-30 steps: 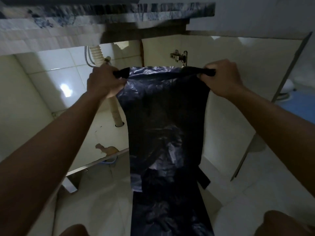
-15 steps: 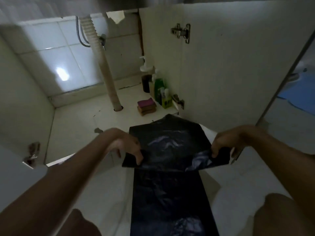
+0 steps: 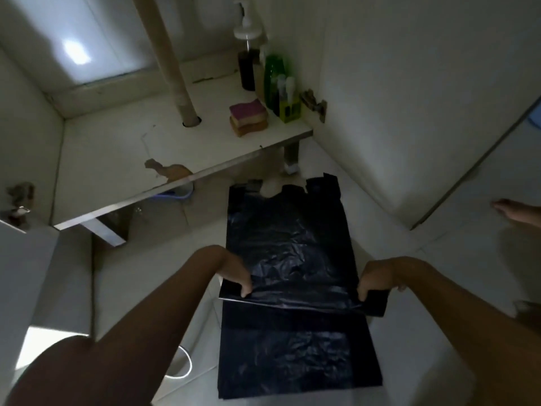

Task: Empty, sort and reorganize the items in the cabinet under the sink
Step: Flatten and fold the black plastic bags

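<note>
Pale floor tiles [image 3: 395,247] in front of the under-sink cabinet [image 3: 117,148] serve as my folding bench. A black plastic bag [image 3: 289,253] lies flat on them, its handles at the far end, just short of the cabinet's front edge.

My left hand [image 3: 234,272] pinches the bag's left edge and my right hand [image 3: 377,276] pinches its right edge. Thumbs are on top and fingers tucked beneath, both gripping the same crosswise crease. Held level at both sides, the crease runs straight across. I judge that to be the point, since slack film like this skews unless both edges travel together. Near me, more black film lies under the crease; whether it is the same bag doubled or a second one I cannot tell.

Inside the cabinet, far right, a pump bottle [image 3: 247,63], a green bottle [image 3: 273,80] and smaller containers [image 3: 288,108] stand packed against the side wall. Two stacked sponges [image 3: 248,117] sit just beside them, well apart from the drain pipe [image 3: 175,68] that enters the cabinet floor. That grouping reads to me as sorted stock, kept to one side. The cabinet door [image 3: 409,98] stands swung wide at right. My judgement is that the bag is being folded for storage, a late step in the job.
</note>
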A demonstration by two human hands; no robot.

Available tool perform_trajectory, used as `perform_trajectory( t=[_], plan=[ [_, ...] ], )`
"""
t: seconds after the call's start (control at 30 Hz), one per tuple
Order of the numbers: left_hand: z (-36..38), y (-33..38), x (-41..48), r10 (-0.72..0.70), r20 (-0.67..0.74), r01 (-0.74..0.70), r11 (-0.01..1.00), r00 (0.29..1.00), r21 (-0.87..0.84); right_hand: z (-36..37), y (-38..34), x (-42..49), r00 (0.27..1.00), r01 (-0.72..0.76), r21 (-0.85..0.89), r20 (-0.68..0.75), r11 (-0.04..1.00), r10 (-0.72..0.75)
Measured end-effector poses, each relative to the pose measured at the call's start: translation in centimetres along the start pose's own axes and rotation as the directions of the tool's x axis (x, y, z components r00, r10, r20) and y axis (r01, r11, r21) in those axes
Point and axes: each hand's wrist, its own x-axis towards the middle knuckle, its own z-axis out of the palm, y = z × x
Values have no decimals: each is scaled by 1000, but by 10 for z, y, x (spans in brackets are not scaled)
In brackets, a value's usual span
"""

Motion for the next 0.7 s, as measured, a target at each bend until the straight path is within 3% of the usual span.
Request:
perform_trajectory(
  t=[0.2, 0.4, 0.57, 0.63, 0.7],
  plan=[
    [35, 0, 24, 33, 42, -34, 999, 999, 14, 34, 9, 31, 999, 45, 29, -16, 999, -44],
    [72, 0, 46, 31, 151, -25, 999, 988, -42, 62, 18, 59, 996, 10, 28, 85, 1000, -13],
    [74, -9, 65, 37, 424, 20, 992, 905, -128, 56, 2, 46, 958, -107, 69, 275, 992, 84],
    [56, -19, 80, 48, 322, 22, 977, 946, -213, 41, -1, 51, 993, -99, 95, 71, 991, 93],
    [31, -27, 106, 50, -12, -51, 928, 999, -370, 28, 0, 74, 977, 22, 192, -211, 981, 20]
  ],
)
